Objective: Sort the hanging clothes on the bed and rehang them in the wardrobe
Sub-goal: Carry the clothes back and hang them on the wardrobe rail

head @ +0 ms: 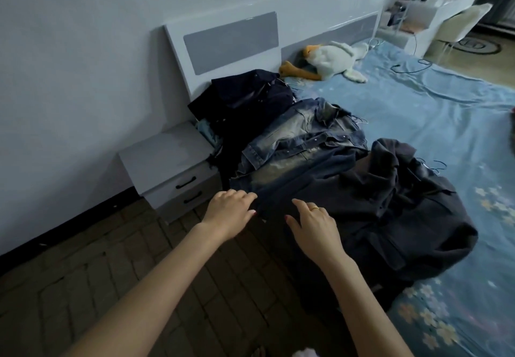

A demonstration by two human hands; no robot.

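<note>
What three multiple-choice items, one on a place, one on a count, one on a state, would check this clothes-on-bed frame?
1. Where does the plush duck lie?
A. on the bed by the headboard
B. on the nightstand
C. on the floor

2. How many drawer handles show on the nightstand?
A. one
B. two
C. four

3. What is the left hand doing?
A. hanging idle
B. carrying a hanger
C. touching the edge of the denim jacket

Key: 1 A, it lies on the blue sheet below the headboard. 2 B, two dark handles, one per drawer. 3 C, its fingers curl onto the jacket's hem, while the right hand rests on the dark clothing.
</note>
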